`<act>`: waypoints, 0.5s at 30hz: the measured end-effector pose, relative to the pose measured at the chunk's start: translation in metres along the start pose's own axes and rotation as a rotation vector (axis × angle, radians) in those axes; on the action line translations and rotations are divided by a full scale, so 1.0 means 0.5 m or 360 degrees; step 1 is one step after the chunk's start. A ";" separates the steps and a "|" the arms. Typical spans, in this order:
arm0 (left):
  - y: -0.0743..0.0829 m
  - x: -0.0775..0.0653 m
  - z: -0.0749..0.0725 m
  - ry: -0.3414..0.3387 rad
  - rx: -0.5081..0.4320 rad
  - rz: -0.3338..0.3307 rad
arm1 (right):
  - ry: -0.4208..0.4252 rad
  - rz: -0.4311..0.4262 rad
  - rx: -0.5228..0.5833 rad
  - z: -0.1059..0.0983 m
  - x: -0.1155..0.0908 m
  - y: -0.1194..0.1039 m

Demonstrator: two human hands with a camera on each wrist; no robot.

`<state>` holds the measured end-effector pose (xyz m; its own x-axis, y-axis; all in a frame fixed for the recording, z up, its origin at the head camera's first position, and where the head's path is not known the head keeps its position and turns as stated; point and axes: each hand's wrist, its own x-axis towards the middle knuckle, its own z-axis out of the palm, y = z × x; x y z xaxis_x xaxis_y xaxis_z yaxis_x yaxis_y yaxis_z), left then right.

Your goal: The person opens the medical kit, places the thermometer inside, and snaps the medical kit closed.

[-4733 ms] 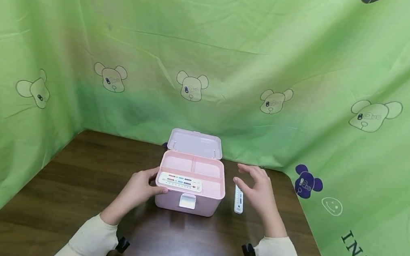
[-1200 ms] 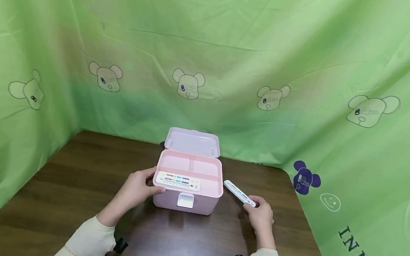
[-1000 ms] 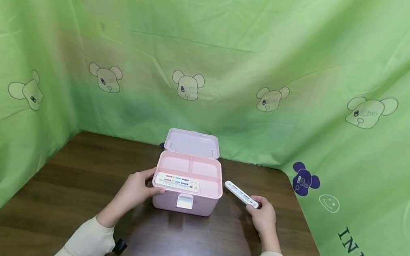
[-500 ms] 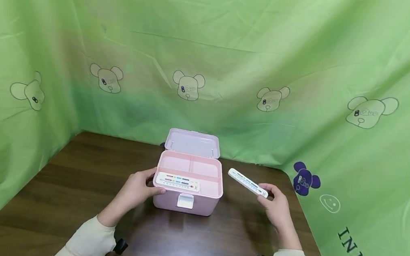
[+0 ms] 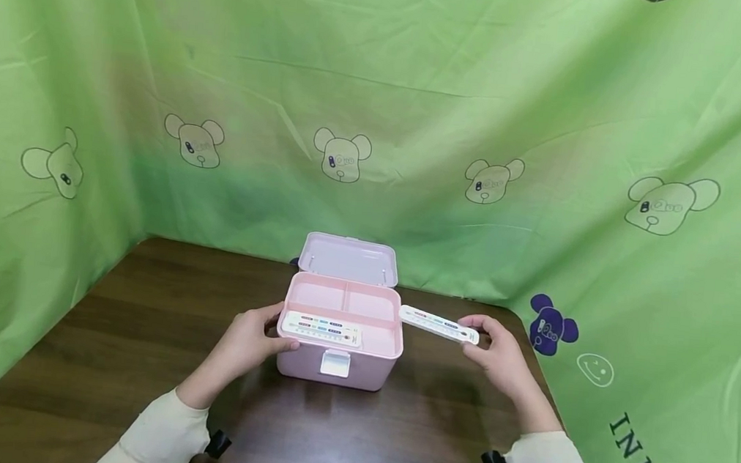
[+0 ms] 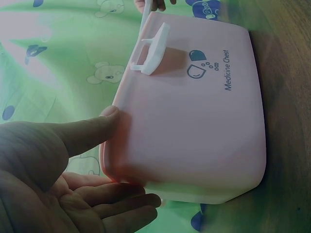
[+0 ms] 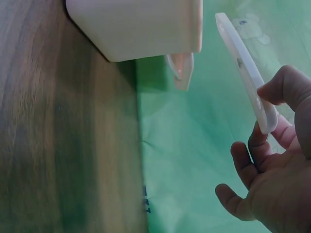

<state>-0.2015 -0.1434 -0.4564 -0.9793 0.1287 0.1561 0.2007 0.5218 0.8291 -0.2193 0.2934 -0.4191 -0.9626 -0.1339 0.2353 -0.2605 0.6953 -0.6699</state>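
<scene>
A pink medicine chest (image 5: 339, 367) stands with its lid (image 5: 350, 259) tipped back, showing a divided upper tray (image 5: 373, 305). My left hand (image 5: 248, 346) holds the chest's front left corner, thumb on the front rim and fingers along the side; the left wrist view shows this grip. In the tray's front compartment lies a flat white thermometer (image 5: 322, 329) with coloured labels and a scale. My right hand (image 5: 498, 357) pinches one end of a second, similar thermometer (image 5: 438, 324) between thumb and fingers. This one hangs in the air, its far end close to the chest's right rim.
The chest rests on a dark wooden table (image 5: 193, 297). A white latch (image 5: 335, 363) sticks out at its front. Green cloth (image 5: 412, 213) with bear-head prints hangs behind the table and down both sides.
My right hand, earlier open above the thermometer lying on the table, has taken it by one end, lifted it and turned it toward the chest's right rim. The left hand stays put.
</scene>
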 end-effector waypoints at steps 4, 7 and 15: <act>0.000 0.001 0.000 -0.0003 0.0004 0.0003 | -0.0051 -0.0051 -0.0056 0.003 0.007 -0.011; 0.000 0.000 0.000 -0.0004 0.0002 0.0007 | -0.0089 -0.0101 -0.0099 0.011 0.014 -0.016; 0.002 -0.001 -0.002 -0.0003 0.0007 0.0023 | -0.0161 -0.0259 -0.0160 0.028 0.036 -0.035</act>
<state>-0.2007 -0.1441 -0.4552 -0.9763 0.1376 0.1669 0.2148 0.5239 0.8243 -0.2333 0.2691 -0.4129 -0.9124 -0.3168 0.2592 -0.4092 0.7249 -0.5542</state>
